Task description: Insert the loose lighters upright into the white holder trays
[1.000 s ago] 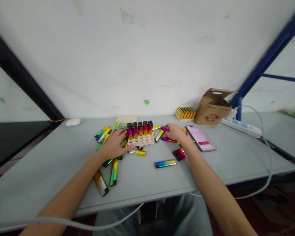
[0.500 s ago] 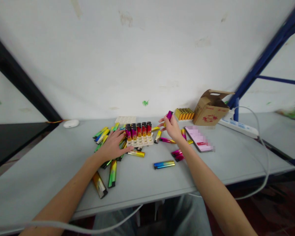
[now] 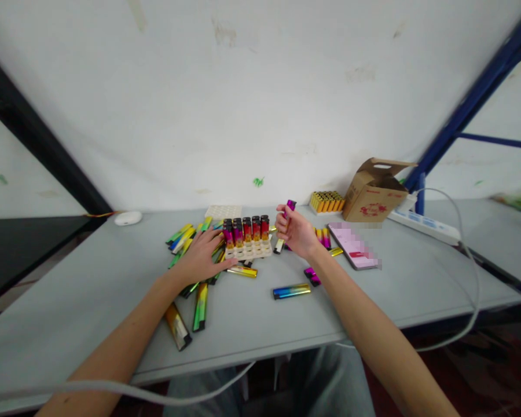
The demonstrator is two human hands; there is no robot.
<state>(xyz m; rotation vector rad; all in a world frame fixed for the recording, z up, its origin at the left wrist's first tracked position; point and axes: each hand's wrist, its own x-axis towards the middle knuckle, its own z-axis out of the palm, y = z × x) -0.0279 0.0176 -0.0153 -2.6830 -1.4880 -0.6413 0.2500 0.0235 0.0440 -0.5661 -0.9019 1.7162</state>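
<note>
My right hand is raised above the table with its fingers closed on a purple lighter, which stands out upright over the fingers. Beside it on the left is a white tray with holes. Red and purple lighters stand in its back rows, dark tops up, while front holes show bare. My left hand lies spread at the tray's left side, over a heap of green and yellow lighters. Its thumb reaches along the tray's front edge, near a yellow lighter.
A blue and yellow lighter lies near the front, with purple ones by my right forearm. To the right are a phone, a full tray of yellow lighters, a cardboard box and a power strip. A white cable crosses the foreground.
My right hand has moved a little left towards the tray and turned, bringing the purple lighter more upright. My left hand has stayed in place.
</note>
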